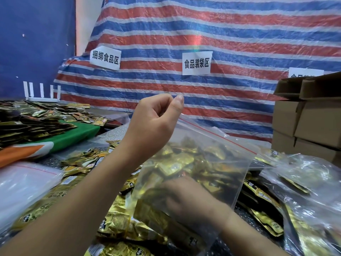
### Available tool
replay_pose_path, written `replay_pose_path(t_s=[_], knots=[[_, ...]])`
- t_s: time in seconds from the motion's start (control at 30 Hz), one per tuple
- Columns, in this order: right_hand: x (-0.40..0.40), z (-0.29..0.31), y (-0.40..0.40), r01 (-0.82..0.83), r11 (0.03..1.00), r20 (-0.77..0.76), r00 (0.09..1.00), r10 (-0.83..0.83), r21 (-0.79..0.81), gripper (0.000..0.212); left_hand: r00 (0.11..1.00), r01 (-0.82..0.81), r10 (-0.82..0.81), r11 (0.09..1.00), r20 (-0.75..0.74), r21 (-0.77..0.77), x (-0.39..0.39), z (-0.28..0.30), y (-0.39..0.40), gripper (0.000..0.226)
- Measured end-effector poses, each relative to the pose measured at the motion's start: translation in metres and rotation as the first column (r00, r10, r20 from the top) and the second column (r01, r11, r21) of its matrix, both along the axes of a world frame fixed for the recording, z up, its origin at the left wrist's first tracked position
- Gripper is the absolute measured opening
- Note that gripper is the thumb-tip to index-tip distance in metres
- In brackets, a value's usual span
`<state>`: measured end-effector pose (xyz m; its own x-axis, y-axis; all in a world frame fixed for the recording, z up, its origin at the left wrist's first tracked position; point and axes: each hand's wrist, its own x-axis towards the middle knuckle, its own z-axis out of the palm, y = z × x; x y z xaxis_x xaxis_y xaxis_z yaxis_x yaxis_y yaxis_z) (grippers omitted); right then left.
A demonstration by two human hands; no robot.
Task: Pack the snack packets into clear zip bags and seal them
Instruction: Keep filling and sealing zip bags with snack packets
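Note:
My left hand [156,122] is raised and pinches the top edge of a clear zip bag [212,154] between thumb and forefinger, so the bag hangs open with its red zip line sloping to the right. Gold snack packets [118,222] lie in a loose heap on the table under and around the bag. My right hand [186,198] is low, at the bag's lower part, and shows blurred through the plastic among gold packets. Whether it is inside or behind the bag is unclear, and its fingers are hidden.
A stack of empty zip bags [24,182] lies at the left. Filled bags [310,191] lie at the right, below cardboard boxes [310,122]. Further packets cover a green cloth [77,133] at the back left. A striped tarp with paper signs [196,63] hangs behind.

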<state>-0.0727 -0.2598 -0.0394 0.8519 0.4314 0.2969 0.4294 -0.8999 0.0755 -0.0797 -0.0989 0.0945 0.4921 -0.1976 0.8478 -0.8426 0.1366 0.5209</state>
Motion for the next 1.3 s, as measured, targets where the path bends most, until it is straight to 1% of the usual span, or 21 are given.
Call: replay_pose_path(t_s=[0.1,0.23,0.3,0.37,0.4,0.43,0.47,0.5,0.53,0.57,0.63,0.7,0.73,0.77,0.8,0.87,0.93,1.03,1.1,1.23,1.3], knots=[[-0.005,0.006,-0.003,0.012,0.996,-0.036,0.999,-0.009,0.083,0.012,1.0,-0.002,0.002,1.0,0.002,0.001,-0.001,0.0,0.0,0.05],[-0.009,0.004,-0.001,-0.013,1.0,-0.03,0.999,0.014,0.022,0.009,1.0,-0.031,0.031,1.0,0.002,-0.005,-0.002,-0.001,-0.001,0.046],[-0.009,0.006,0.0,-0.003,0.999,-0.037,0.999,0.004,0.033,0.012,0.999,-0.049,0.049,0.999,0.004,-0.007,-0.002,-0.002,-0.001,0.044],[-0.01,0.016,-0.001,0.044,0.992,-0.066,0.997,-0.037,0.117,0.014,0.998,-0.058,0.058,0.998,-0.011,-0.012,-0.001,-0.002,-0.001,0.043],[-0.011,0.021,-0.003,0.072,0.976,-0.079,0.995,-0.057,0.207,0.014,0.998,-0.061,0.061,0.998,-0.021,-0.017,-0.001,-0.002,0.0,0.042],[-0.012,0.028,-0.006,0.104,0.937,-0.086,0.993,-0.08,0.334,0.014,0.998,-0.062,0.061,0.998,-0.03,-0.022,-0.001,-0.002,0.0,0.041],[-0.013,0.036,-0.01,0.135,0.855,-0.099,0.99,-0.099,0.501,0.014,0.997,-0.063,0.062,0.998,-0.036,-0.025,0.0,-0.002,-0.001,0.04],[-0.015,0.045,-0.016,0.165,0.715,-0.127,0.986,-0.108,0.68,0.015,0.997,-0.064,0.063,0.998,-0.037,-0.026,0.0,-0.002,-0.001,0.04],[-0.015,0.053,-0.023,0.198,0.531,-0.166,0.98,-0.11,0.824,0.016,0.997,-0.066,0.066,0.998,-0.036,-0.023,0.0,-0.003,-0.001,0.039],[-0.017,0.062,-0.03,0.221,0.342,-0.193,0.974,-0.116,0.913,0.017,0.997,-0.067,0.066,0.998,-0.035,-0.019,0.001,-0.003,-0.002,0.039],[-0.018,0.081,-0.047,0.181,0.013,-0.177,0.976,-0.124,0.983,0.016,0.997,-0.064,0.064,0.998,-0.036,-0.01,0.001,-0.004,-0.002,0.04],[-0.02,0.098,-0.06,0.082,-0.262,-0.088,0.996,-0.013,0.962,0.023,0.997,-0.067,0.067,0.998,-0.035,-0.001,0.002,-0.005,-0.002,0.04],[-0.022,0.105,-0.065,0.048,-0.366,-0.029,0.998,0.055,0.929,0.03,0.997,-0.074,0.074,0.997,-0.03,0.008,0.003,-0.005,-0.001,0.04],[-0.026,0.113,-0.069,0.027,-0.441,0.019,0.995,0.098,0.897,0.035,0.996,-0.084,0.084,0.996,-0.021,0.021,0.004,-0.006,-0.001,0.04],[-0.031,0.121,-0.071,0.005,-0.497,0.065,0.99,0.123,0.868,0.038,0.995,-0.095,0.095,0.995,-0.011,0.036,0.004,-0.006,-0.001,0.04],[-0.043,0.134,-0.071,-0.069,-0.572,0.188,0.971,0.151,0.817,0.037,0.994,-0.111,0.111,0.992,0.005,0.065,0.006,-0.007,-0.001,0.038],[-0.054,0.145,-0.068,-0.137,-0.593,0.309,0.93,0.199,0.793,0.029,0.992,-0.125,0.124,0.989,0.015,0.085,0.007,-0.008,-0.001,0.038],[-0.064,0.153,-0.063,-0.191,-0.532,0.387,0.877,0.286,0.825,0.03,0.991,-0.136,0.135,0.986,0.024,0.096,0.008,-0.009,-0.002,0.037],[-0.067,0.155,-0.06,-0.23,-0.421,0.383,0.864,0.328,0.878,0.028,0.99,-0.138,0.136,0.987,0.028,0.082,0.008,-0.009,-0.003,0.038],[-0.069,0.155,-0.058,-0.314,-0.111,0.333,0.89,0.31,0.943,0.025,0.989,-0.142,0.141,0.989,0.032,0.041,0.01,-0.009,-0.002,0.038],[-0.069,0.153,-0.058,-0.322,-0.021,0.314,0.905,0.287,0.947,0.027,0.989,-0.143,0.142,0.989,0.038,0.041,0.01,-0.009,-0.002,0.038]])
